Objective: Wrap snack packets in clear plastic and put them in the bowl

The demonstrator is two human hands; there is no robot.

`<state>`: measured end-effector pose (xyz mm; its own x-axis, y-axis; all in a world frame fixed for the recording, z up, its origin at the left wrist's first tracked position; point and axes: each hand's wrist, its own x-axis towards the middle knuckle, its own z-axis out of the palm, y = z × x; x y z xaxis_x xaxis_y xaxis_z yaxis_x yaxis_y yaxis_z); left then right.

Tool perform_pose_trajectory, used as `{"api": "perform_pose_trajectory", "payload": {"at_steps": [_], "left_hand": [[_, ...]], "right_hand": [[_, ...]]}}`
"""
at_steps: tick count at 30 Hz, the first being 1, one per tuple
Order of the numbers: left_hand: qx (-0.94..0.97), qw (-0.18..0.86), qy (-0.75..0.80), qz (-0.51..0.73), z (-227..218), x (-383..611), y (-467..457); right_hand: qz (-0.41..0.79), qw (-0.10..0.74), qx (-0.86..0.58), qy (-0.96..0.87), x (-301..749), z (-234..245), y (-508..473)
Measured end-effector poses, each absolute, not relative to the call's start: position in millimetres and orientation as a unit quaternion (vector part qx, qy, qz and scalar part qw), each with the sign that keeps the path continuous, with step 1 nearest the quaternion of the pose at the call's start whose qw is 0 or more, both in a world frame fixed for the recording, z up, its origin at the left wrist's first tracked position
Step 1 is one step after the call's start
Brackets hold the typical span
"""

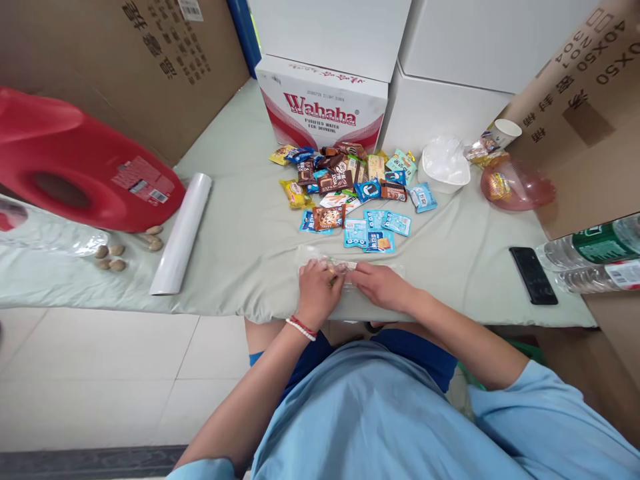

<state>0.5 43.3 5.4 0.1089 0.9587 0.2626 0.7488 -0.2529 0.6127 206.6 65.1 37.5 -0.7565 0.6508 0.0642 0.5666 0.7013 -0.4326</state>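
Observation:
At the table's front edge, my left hand [320, 288] has its fingers curled onto a piece of clear plastic film [311, 255]. My right hand [383, 285] pinches the same film from the other side, its fingertips close to the left ones. A small brownish-pink item [343, 268] shows between the fingertips, partly covered; its kind is not clear. Just beyond the hands lie several light-blue snack packets [356, 233] and a brown snack packet [329, 217]. Behind them is a heap of colourful wrapped snacks [336, 181].
Left: a white roll [181, 235], a red jug [90, 167], walnut-like brown things [117, 250] and a plastic bottle [55, 230]. Right: a white bowl [444, 179], a pinkish clear container [523, 183], a phone [533, 275], bottles [595, 247]. A Wahaha carton [323, 107] stands behind.

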Motion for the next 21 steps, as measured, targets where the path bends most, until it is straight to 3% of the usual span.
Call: {"api": "perform_pose_trajectory", "payload": {"at_steps": [7, 9, 14, 21], "left_hand": [[0.474, 0.158, 0.705, 0.503, -7.6, -57.8, 67.1], [0.453, 0.17, 0.734, 0.477, -0.6, -63.6, 79.3], [0.607, 0.226, 0.714, 0.267, 25.3, -53.3, 79.9], [0.653, 0.26, 0.663, 0.258, 57.6, -7.0, 51.1]], "right_hand": [[0.147, -0.005, -0.375, -0.915, 195.6, 31.1, 50.3], [0.146, -0.02, -0.372, -0.916, 193.6, 36.8, 51.7], [0.148, -0.02, -0.383, -0.911, 192.9, 39.8, 52.5], [0.192, 0.023, -0.391, -0.9, 187.6, 31.5, 51.8]]}}
